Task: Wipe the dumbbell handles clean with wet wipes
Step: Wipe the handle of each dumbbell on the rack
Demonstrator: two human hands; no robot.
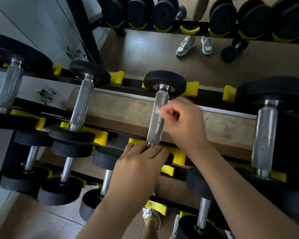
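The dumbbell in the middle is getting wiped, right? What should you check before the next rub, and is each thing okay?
1. Wipe in hand: ok, the right hand pinches a small white wipe.
2. Wipe touching the handle: ok, though blurred.
3. Dumbbell steadied: ok, the left hand rests on its near end.
4. Dumbbell seated in the yellow cradles: ok.
5. Wipe still wet: cannot tell.
6. Underside of handle clean: cannot tell, hidden.
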